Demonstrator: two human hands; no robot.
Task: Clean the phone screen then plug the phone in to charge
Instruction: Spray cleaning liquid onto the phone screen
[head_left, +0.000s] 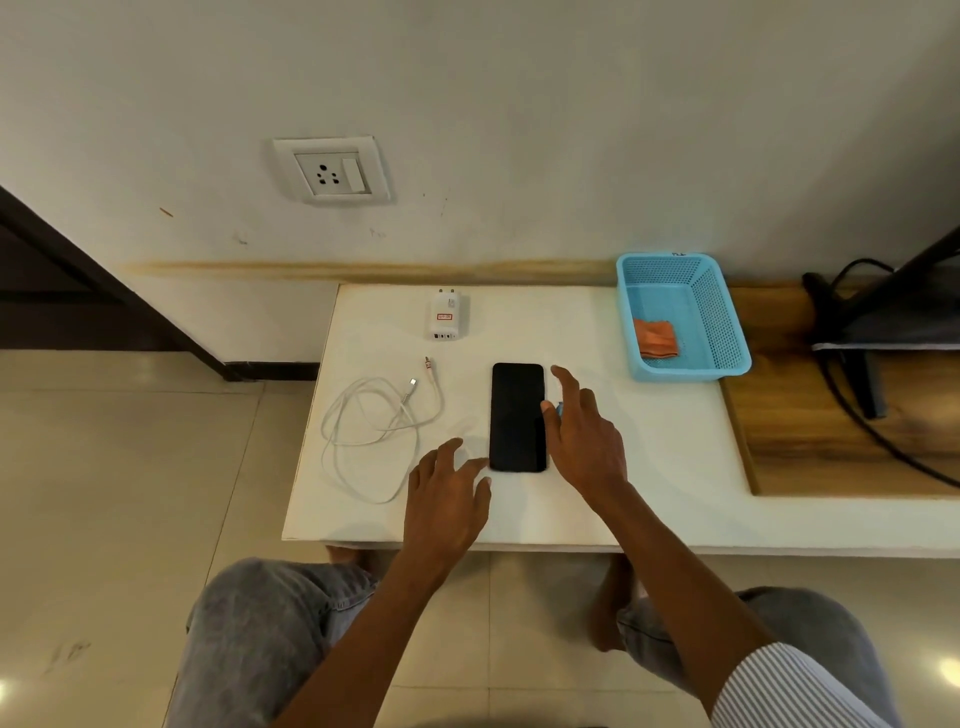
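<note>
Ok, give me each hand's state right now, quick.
Left hand: open, fingers spread, holding nothing, at the phone's lower left corner.
Right hand: open, fingers extended along the phone's right edge, gripping nothing.

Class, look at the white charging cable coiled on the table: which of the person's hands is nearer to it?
The left hand. It sits just right of the charging cable, at the phone's lower left corner. The right hand is on the phone's far side, farther from the cable.

Black phone (518, 417), white cable (363, 431) and charger (445, 315) on white surface (649, 441); blue basket (727, 332), orange cloth (657, 338), striped sleeve (789, 686).
</note>
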